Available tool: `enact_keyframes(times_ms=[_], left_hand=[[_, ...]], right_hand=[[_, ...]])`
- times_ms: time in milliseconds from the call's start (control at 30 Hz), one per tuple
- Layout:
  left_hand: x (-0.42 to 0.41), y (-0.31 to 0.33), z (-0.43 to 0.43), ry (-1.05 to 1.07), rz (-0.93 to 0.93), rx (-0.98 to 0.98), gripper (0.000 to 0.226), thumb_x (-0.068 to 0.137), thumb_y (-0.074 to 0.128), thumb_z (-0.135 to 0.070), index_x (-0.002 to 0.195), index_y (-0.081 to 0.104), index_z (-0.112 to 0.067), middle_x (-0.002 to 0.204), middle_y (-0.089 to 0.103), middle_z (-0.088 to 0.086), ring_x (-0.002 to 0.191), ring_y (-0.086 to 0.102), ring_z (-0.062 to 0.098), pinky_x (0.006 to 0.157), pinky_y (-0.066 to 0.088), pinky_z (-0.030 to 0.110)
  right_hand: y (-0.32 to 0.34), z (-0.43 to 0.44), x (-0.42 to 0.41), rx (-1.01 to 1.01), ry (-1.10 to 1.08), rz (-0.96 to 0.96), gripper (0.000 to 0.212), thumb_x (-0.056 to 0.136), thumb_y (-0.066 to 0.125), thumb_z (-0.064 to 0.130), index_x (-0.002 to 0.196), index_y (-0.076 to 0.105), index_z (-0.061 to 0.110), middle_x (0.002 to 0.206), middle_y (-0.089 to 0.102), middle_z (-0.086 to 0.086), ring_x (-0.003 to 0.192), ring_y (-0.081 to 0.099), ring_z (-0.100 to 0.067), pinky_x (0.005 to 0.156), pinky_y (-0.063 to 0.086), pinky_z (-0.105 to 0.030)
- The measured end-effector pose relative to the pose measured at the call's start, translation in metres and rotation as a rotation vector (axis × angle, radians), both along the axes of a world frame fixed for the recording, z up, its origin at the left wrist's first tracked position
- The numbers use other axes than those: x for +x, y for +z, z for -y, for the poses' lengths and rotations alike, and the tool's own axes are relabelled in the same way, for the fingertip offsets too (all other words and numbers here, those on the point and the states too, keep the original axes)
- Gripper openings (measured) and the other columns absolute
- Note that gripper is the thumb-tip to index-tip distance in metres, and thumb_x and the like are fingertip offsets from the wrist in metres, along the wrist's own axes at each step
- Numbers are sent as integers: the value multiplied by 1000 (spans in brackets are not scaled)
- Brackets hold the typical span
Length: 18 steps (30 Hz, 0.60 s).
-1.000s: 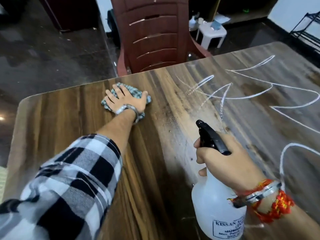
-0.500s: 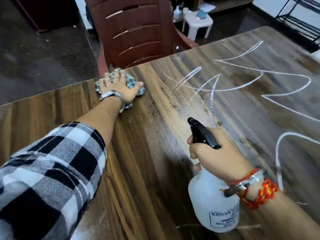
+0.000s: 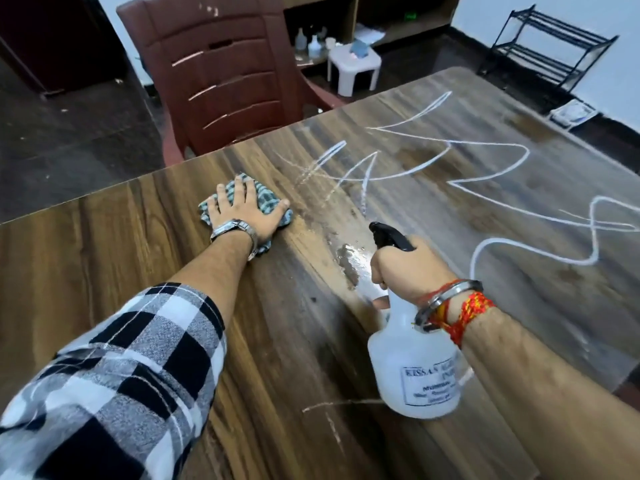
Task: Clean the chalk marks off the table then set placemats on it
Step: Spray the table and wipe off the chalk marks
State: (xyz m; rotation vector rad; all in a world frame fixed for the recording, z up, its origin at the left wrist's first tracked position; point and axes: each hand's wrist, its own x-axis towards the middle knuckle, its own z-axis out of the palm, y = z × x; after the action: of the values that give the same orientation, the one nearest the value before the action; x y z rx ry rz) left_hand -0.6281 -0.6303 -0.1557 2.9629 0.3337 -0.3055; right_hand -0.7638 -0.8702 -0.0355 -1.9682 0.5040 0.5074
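While one flat left hand (image 3: 242,211) presses one cloth (image 3: 266,199), one right hand (image 3: 408,271) grips one spray bottle (image 3: 415,368).

table (image 3: 104,244): brown wood grain
marks (image 3: 491,147): white
cloth (image 3: 266,199): green-white check
bottle (image 3: 415,368): translucent white, black nozzle
sleeve (image 3: 114,386): black-white-grey plaid
chair (image 3: 221,71): maroon

Glossy wood-grain table (image 3: 104,244), checked cloth rag (image 3: 266,199), translucent plastic spray bottle (image 3: 412,368)

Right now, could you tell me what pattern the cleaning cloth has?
Teal-and-white checks on the cloth, head view.
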Motion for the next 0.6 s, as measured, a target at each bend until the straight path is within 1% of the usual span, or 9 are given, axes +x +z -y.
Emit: enact_keyframes(times_ms=[33, 67, 167, 200, 267, 367, 467, 533, 600], left_hand=[[-6, 0, 9, -24, -7, 0, 107, 70, 8, -92, 155, 3, -27, 163, -5, -5, 149, -7, 29, 119, -3, 50], [-15, 1, 20, -59, -14, 4, 107, 70, 7, -92, 155, 2, -27, 163, -5, -5, 149, -7, 29, 119, -3, 50], [-56, 3, 53, -175, -15, 20, 107, 70, 5, -92, 155, 1, -28, 163, -6, -5, 149, -7, 28, 119, 0, 49], [-75, 5, 63, -211, -23, 19, 106, 70, 4, -92, 155, 0, -28, 163, -7, -5, 149, -8, 28, 119, 0, 50], [-118, 7, 83, -272, -33, 5, 104, 72, 4, -91, 155, -3, -28, 163, -9, -5, 149, -9, 27, 119, 1, 50], [-191, 8, 113, -318, -28, -6, 101, 75, 4, -89, 154, -6, -28, 162, -10, -5, 148, -12, 27, 119, -3, 49], [-254, 7, 134, -268, -4, -15, 100, 76, 7, -88, 155, -5, -27, 162, -8, -5, 148, -14, 28, 119, -5, 48], [-291, 7, 152, -241, 7, -38, 98, 78, 14, -85, 155, -1, -27, 163, -4, -4, 148, -12, 30, 119, -4, 49], [-329, 7, 176, -255, 6, -75, 96, 78, 22, -81, 155, 8, -26, 163, 3, -3, 149, -7, 31, 118, -2, 50]], right_hand=[[2, 7, -3, 3, 7, -22, 27, 69, 56, 13, 95, 64, 15, 78, 60, -8, 55, 71, -27, 56, 60, -35], [4, 15, -8, -3, 13, -30, 29, 69, 56, 13, 97, 64, 15, 76, 61, -7, 51, 69, -25, 58, 61, -36], [10, 39, -27, -70, 57, -13, 11, 65, 59, 16, 72, 63, 8, 60, 63, -7, 52, 63, -23, 71, 62, -45], [12, 46, -35, -90, 65, -14, 14, 60, 60, 19, 67, 62, 6, 58, 62, -8, 54, 63, -25, 73, 62, -52], [12, 60, -51, -70, 45, -13, 21, 54, 59, 21, 65, 64, 4, 59, 63, -10, 54, 64, -29, 72, 59, -63], [13, 74, -77, -22, 40, 4, 20, 58, 57, 19, 69, 65, 4, 58, 63, -8, 53, 66, -31, 72, 59, -65], [18, 77, -100, -9, 94, 43, 17, 56, 55, 21, 62, 63, 7, 59, 60, -10, 58, 64, -31, 69, 58, -66], [19, 81, -115, -8, 107, 64, 23, 54, 55, 25, 66, 61, 6, 63, 59, -11, 61, 63, -30, 67, 59, -65], [18, 84, -126, -2, 114, 76, 35, 50, 56, 29, 74, 61, 5, 65, 59, -11, 63, 58, -30, 67, 58, -66]])
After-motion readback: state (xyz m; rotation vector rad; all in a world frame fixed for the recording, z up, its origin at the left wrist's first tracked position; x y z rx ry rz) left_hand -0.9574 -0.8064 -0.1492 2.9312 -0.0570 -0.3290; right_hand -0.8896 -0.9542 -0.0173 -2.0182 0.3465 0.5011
